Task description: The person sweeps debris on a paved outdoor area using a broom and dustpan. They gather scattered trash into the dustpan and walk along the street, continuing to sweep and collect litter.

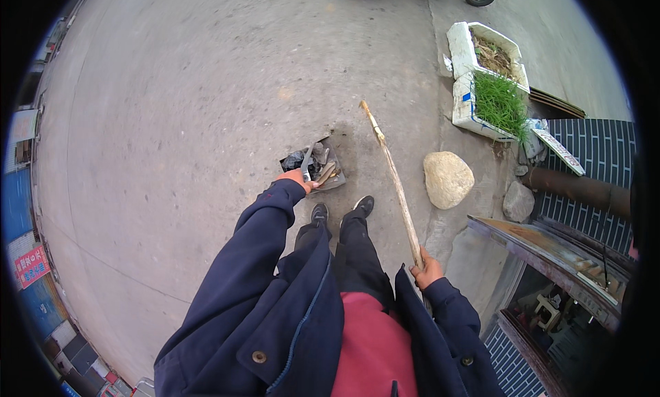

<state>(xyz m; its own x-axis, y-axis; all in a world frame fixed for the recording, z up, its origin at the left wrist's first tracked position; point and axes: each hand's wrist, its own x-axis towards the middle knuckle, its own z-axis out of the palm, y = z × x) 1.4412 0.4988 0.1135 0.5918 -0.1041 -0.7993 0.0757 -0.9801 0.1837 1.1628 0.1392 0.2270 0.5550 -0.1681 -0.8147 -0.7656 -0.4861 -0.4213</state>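
Observation:
My left hand (pixel 296 180) is closed round a flat grey curved tool (pixel 306 164) that looks like a blade or a handle; the picture is too small to tell which. It is over a low squarish grey tray (pixel 335 183) on the ground in front of my feet. Black plastic (pixel 293 161), a grey lump and some brown pieces (pixel 327 173) lie in the tray. In my right hand (pixel 428 269) is a long pale wooden stick (pixel 394 175), gripped near its lower end. The stick slants away to the upper left, ending in a yellowish tip.
A large beige boulder (pixel 448 180) sits to the right of the stick. Beyond it stand white foam boxes, one with green plants (pixel 498 103), one with dry soil (pixel 492 55). A grey rock (pixel 518 202), a rusty pipe (pixel 577 190) and a window ledge (pixel 550 259) line the right side.

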